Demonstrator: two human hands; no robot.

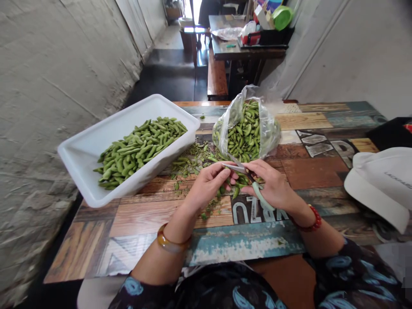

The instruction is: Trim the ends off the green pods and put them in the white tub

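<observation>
Pods (141, 150) are in three spots on the surface (138, 216): a few loose under the hands, a heap in the tub, more in the bag. Nearest me: dark sleeves (144, 288) with blue print, amber bangle (173, 241) on the left wrist, red beads (314, 218) on the right. Left hand (210, 182): fingers curled in, thumb against them, at the scissor blades. Green shows around the fingertips; can't tell if a pod is gripped, fingers hide it. Right hand (272, 182): closed round the scissors (261, 196), pale green handles, blades parted and pointing at the left hand. Off to the right, white cap (381, 182) on the surface, well apart from the pods. Scraps (185, 174) scattered between the hands and the tub. White tub (85, 165) sits at left, set at an angle, part filled. Clear bag (234, 112) stands just beyond the hands, mouth open, pods showing inside. Further back: brown bench (217, 77), then another table (222, 25) with a black tray (273, 37) and a green lid-like disc (282, 17).
</observation>
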